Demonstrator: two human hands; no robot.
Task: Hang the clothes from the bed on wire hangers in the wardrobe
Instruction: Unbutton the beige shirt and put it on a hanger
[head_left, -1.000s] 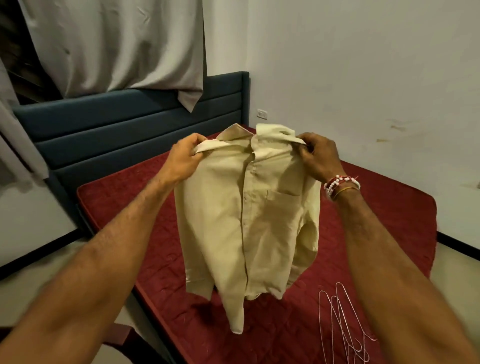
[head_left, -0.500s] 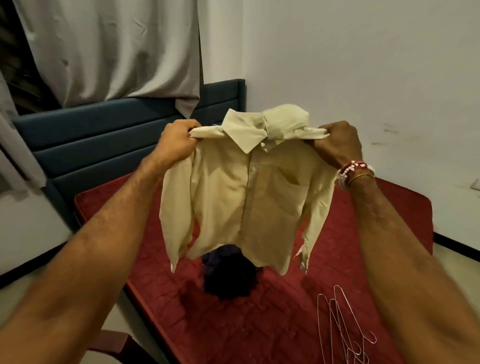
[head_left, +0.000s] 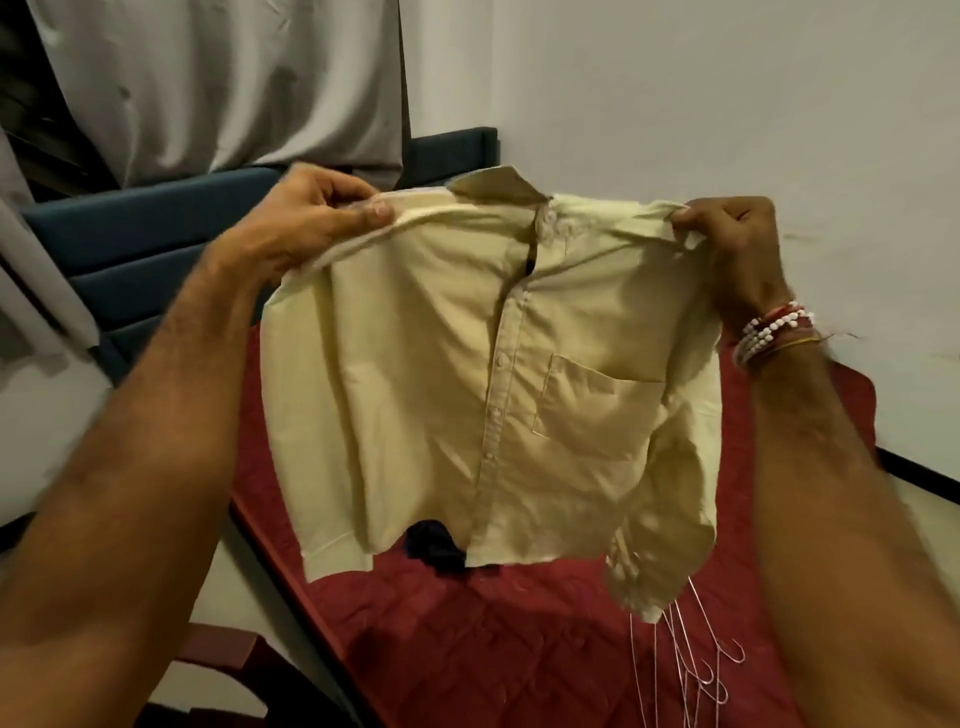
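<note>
I hold a pale yellow buttoned shirt (head_left: 457, 395) spread out in the air above the bed. My left hand (head_left: 306, 223) grips its left shoulder; my right hand (head_left: 732, 244), with bead bracelets at the wrist, pinches the right shoulder. The shirt's front faces me, chest pocket on the right, collar up. A dark garment (head_left: 434, 548) lies on the red bedspread (head_left: 467, 649), mostly hidden behind the shirt's hem. Several wire hangers (head_left: 691, 660) lie on the bed at the lower right, partly covered by a hanging sleeve and my right arm.
A dark blue padded headboard (head_left: 145, 244) stands at the left, with grey curtains (head_left: 223, 83) above it. A white wall (head_left: 727, 104) runs along the bed's far side. A reddish-brown piece of furniture (head_left: 218, 654) sits by the bed's near edge, at the bottom left.
The shirt has been pulled wide and flat between my hands and brought closer to me. Its folded-over collar and bunched shoulders have straightened out, and it hides more of the dark garment.
</note>
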